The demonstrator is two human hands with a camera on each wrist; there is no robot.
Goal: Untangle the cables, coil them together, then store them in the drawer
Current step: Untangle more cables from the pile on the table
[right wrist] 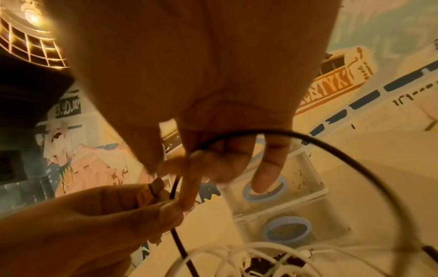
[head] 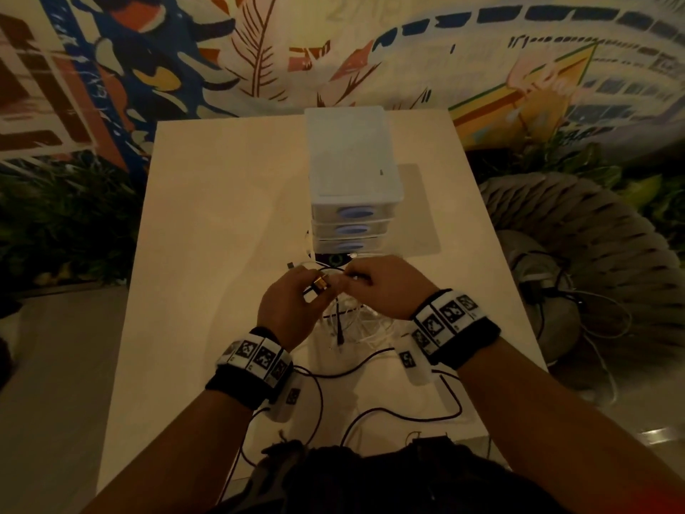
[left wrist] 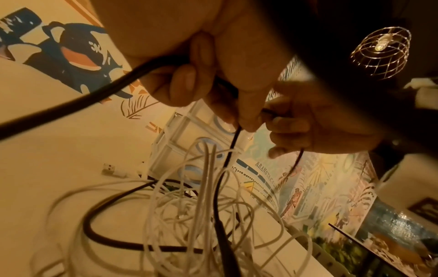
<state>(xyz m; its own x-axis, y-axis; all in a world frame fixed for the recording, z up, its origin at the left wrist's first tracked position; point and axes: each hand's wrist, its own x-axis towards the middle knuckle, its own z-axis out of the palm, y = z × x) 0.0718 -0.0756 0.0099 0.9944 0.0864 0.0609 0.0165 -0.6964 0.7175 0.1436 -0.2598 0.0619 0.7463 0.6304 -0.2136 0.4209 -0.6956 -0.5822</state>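
I pinch the black cable (left wrist: 227,159) with both my left hand (head: 293,306) and right hand (head: 381,287), lifting it above the white tangle (left wrist: 189,215) on the table (head: 222,202) to separate it; the drawer unit (head: 352,179) stands just beyond, its drawers closed.

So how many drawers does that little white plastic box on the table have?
3, stacked one above another: the top drawer, the middle drawer and the bottom drawer, each with a blue oval handle. All look closed. The hands and cables may hide something lower.
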